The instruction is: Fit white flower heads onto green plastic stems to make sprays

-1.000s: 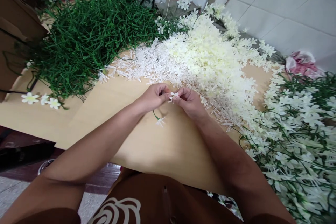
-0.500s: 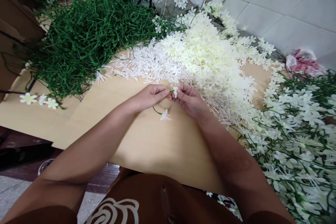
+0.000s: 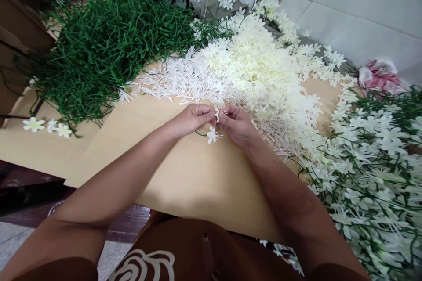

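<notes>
My left hand (image 3: 197, 119) is closed in a pinch on a green artificial flower stem, mostly hidden by the fingers. One branch of that stem curves out below and ends in a white flower (image 3: 212, 135) with thin white stamens. My right hand (image 3: 236, 124) pinches a small white flower (image 3: 216, 115) at the stem's other tip, with fine white strands showing beside the fingertips. The two hands nearly meet over the tan board. Just beyond them lies a heap of white stamens (image 3: 194, 77), and a pile of loose white petals (image 3: 263, 61) adjoins it.
A large heap of green stems (image 3: 121, 39) fills the back left. Finished-looking white flowers on stems (image 3: 372, 175) crowd the right side. Several loose flowers (image 3: 34, 124) lie at the left on the cardboard (image 3: 108, 158). A cardboard box (image 3: 23, 22) stands far left, and a tiled wall (image 3: 359, 4) rises behind.
The dangling white flower has risen and turned so its petals face me more. The flower between my fingertips has shifted slightly left, and less green stem shows between the hands.
</notes>
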`<state>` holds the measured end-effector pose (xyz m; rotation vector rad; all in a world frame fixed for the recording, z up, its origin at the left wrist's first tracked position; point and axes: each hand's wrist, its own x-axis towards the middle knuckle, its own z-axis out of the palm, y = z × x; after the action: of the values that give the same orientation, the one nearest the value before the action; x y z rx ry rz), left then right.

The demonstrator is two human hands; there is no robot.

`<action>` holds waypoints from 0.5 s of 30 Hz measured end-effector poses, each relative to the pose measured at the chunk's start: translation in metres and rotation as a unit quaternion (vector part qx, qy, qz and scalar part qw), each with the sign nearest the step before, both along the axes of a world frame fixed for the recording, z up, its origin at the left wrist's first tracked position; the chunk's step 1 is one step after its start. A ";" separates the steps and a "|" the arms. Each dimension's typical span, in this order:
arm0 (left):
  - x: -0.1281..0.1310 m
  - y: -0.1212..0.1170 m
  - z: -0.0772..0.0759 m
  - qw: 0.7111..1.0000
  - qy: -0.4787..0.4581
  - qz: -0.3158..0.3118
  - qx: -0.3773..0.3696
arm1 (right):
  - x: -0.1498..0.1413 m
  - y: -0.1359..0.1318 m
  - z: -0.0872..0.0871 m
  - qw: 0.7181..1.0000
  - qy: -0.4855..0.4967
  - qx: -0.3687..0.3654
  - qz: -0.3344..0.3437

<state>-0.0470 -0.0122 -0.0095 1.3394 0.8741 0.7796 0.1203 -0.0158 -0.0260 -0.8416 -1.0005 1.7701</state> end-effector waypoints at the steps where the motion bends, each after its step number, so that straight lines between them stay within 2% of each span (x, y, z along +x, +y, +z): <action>1: 0.001 0.000 0.000 1.000 -0.005 0.000 -0.002 | 0.000 0.000 0.000 1.000 -0.001 0.004 0.004; 7: 0.003 0.001 0.001 1.000 -0.019 -0.023 -0.012 | 0.000 -0.001 -0.002 1.000 -0.010 0.019 0.023; 15: 0.000 -0.003 0.000 0.999 0.035 -0.037 0.010 | 0.000 -0.001 0.000 0.996 -0.045 0.057 0.049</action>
<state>-0.0475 -0.0153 -0.0094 1.4153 0.8692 0.6900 0.1205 -0.0172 -0.0262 -0.8176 -1.2087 1.7522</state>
